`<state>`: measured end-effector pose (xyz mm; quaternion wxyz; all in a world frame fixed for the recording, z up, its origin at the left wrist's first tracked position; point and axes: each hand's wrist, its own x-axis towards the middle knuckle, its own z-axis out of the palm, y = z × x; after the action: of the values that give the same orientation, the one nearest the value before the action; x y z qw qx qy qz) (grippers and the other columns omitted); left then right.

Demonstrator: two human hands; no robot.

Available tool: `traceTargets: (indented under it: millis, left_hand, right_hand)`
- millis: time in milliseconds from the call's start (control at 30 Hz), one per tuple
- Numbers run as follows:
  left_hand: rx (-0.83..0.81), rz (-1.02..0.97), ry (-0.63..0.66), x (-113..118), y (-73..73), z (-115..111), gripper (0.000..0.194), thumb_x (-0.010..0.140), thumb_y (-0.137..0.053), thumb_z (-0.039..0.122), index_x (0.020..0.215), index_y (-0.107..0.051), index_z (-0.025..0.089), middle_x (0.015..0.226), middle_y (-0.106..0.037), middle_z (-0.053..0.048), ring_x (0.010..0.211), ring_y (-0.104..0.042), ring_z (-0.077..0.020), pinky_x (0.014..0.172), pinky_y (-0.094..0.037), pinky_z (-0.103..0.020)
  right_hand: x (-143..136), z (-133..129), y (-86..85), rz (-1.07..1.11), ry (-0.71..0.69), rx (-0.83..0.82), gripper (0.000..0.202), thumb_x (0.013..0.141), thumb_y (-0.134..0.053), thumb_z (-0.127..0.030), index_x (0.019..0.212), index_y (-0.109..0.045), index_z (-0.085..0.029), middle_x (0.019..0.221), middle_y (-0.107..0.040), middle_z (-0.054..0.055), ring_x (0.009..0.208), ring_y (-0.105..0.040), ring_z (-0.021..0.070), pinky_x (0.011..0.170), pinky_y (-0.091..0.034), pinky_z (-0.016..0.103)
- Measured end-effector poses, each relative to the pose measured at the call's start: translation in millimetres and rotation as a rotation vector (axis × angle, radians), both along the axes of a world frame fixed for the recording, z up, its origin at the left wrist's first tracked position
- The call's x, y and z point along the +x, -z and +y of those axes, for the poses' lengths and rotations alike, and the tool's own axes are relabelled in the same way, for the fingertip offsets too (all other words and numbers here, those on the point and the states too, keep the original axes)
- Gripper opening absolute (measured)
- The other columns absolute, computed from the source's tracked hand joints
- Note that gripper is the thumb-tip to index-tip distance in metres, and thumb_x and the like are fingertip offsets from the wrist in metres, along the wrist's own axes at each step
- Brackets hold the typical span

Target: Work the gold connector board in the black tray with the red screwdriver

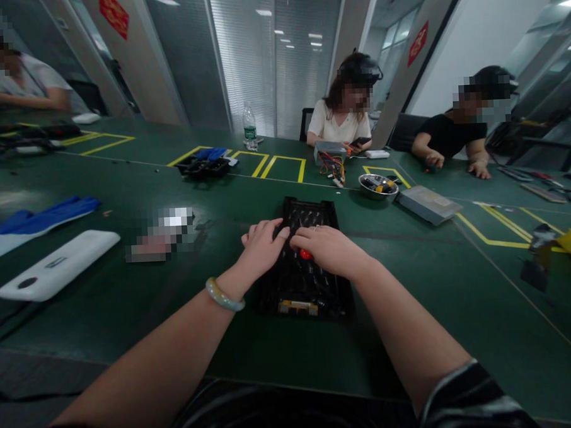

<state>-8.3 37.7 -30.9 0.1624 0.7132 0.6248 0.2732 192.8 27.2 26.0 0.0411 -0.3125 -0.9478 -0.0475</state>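
A black plastic case (pixel 326 288) with rows of shiny bumps inside lies on the table right before me. Near its front end is a yellowish strip (pixel 298 307) with a connector-like part. My left hand (pixel 264 245), with a bangle above the wrist, is closed on the case's left side, fingers bent over the edge. Over the middle of the case, my right hand (pixel 332 250) has its fingers curled round a small red object (pixel 306 254). Most of that object is hidden, so its kind cannot be told.
Left of me are a white power bank-like device (pixel 58 265), blue-and-white gloves (pixel 40 221) and a blurred-out phone-shaped item (pixel 161 235). Ahead stand a metal bowl (pixel 377 186), a grey metal box (pixel 429 204), a power supply with wires (pixel 330 154) and a bottle (pixel 249 127). Several people sit around.
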Motion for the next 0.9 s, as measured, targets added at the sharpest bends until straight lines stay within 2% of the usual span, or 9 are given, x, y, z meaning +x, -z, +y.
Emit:
traceTargets:
  millis: [167, 267, 400, 500, 567, 667, 733, 800, 900]
  left_hand:
    - [-0.002, 0.001, 0.027, 0.6, 3.1, 0.7, 0.054, 0.102, -0.037, 0.057, 0.141, -0.054, 0.025, 0.147, -0.055, -0.010, 0.137, -0.044, -0.0340, 0.113, -0.033, -0.056]
    - [0.003, -0.006, 0.025, 0.7, 4.5, 2.6, 0.054, 0.102, -0.037, 0.055, 0.142, -0.053, 0.024, 0.149, -0.054, -0.010, 0.138, -0.044, -0.0336, 0.115, -0.033, -0.056]
    - [-0.013, -0.023, -0.023, 0.8, 10.5, 9.9, 0.052, 0.098, -0.048, 0.044, 0.145, -0.051, 0.021, 0.148, -0.055, -0.012, 0.137, -0.047, -0.0333, 0.115, -0.035, -0.053]
    - [-0.046, -0.049, -0.014, 0.1, 17.2, 16.3, 0.060, 0.091, -0.058, 0.032, 0.149, -0.047, 0.020, 0.145, -0.059, -0.011, 0.134, -0.053, -0.0309, 0.114, -0.039, -0.047]
    - [-0.066, -0.070, 0.001, -0.9, 21.5, 19.6, 0.065, 0.088, -0.059, 0.026, 0.151, -0.045, 0.021, 0.144, -0.061, -0.010, 0.133, -0.055, -0.0286, 0.114, -0.041, -0.044]
    - [-0.088, -0.097, 0.012, -2.5, 26.4, 22.7, 0.069, 0.086, -0.056, 0.019, 0.154, -0.042, 0.022, 0.146, -0.060, -0.008, 0.134, -0.056, -0.0264, 0.116, -0.040, -0.042]
    - [-0.098, -0.110, 0.015, -3.1, 28.2, 23.6, 0.069, 0.087, -0.053, 0.017, 0.154, -0.041, 0.022, 0.147, -0.058, -0.008, 0.135, -0.055, -0.0261, 0.117, -0.039, -0.042]
    - [-0.109, -0.121, 0.015, -3.2, 29.0, 23.8, 0.069, 0.087, -0.052, 0.017, 0.155, -0.040, 0.021, 0.149, -0.057, -0.009, 0.137, -0.054, -0.0265, 0.117, -0.038, -0.043]
    - [-0.125, -0.132, 0.012, -2.8, 28.8, 23.2, 0.070, 0.087, -0.052, 0.017, 0.156, -0.039, 0.021, 0.151, -0.055, -0.010, 0.139, -0.052, -0.0272, 0.118, -0.037, -0.043]
  right_hand:
    - [2.0, -1.6, 7.8, -0.038, 0.034, -0.089, 0.034, 0.088, -0.047, -0.003, 0.115, -0.061, -0.020, 0.120, -0.065, 0.009, 0.090, -0.067, 0.0194, 0.082, -0.048, 0.035]
    - [2.1, -2.3, 9.6, -0.044, 0.061, -0.146, 0.040, 0.087, -0.048, -0.003, 0.119, -0.061, -0.023, 0.123, -0.066, 0.007, 0.099, -0.068, 0.0193, 0.087, -0.049, 0.033]
    - [3.2, -3.3, 0.7, -0.032, 0.154, -0.182, 0.058, 0.087, -0.046, -0.005, 0.136, -0.055, -0.035, 0.145, -0.057, 0.000, 0.115, -0.065, 0.0176, 0.098, -0.049, 0.030]
    - [6.8, -3.8, -7.9, 0.006, 0.362, -0.141, 0.059, 0.092, -0.044, -0.014, 0.147, -0.044, -0.035, 0.150, -0.051, 0.003, 0.121, -0.063, 0.0234, 0.101, -0.050, 0.035]
    - [10.5, -2.7, -8.9, 0.034, 0.572, -0.103, 0.055, 0.095, -0.043, -0.021, 0.150, -0.040, -0.024, 0.146, -0.051, 0.014, 0.123, -0.061, 0.0303, 0.100, -0.051, 0.042]
    - [16.6, 2.5, -1.0, 0.033, 0.867, -0.121, 0.050, 0.097, -0.048, -0.029, 0.140, -0.046, -0.004, 0.135, -0.053, 0.026, 0.119, -0.062, 0.0352, 0.096, -0.053, 0.047]
    - [20.0, 8.0, 7.9, 0.007, 0.977, -0.203, 0.047, 0.097, -0.054, -0.038, 0.131, -0.054, -0.005, 0.129, -0.059, 0.022, 0.113, -0.065, 0.0296, 0.095, -0.055, 0.046]
    - [22.7, 13.8, 16.6, -0.016, 1.022, -0.293, 0.044, 0.095, -0.060, -0.043, 0.127, -0.058, -0.012, 0.125, -0.063, 0.014, 0.109, -0.065, 0.0231, 0.094, -0.057, 0.044]
    - [25.2, 20.2, 25.9, -0.024, 1.052, -0.367, 0.041, 0.094, -0.062, -0.041, 0.127, -0.059, -0.016, 0.127, -0.063, 0.010, 0.110, -0.064, 0.0211, 0.094, -0.057, 0.043]
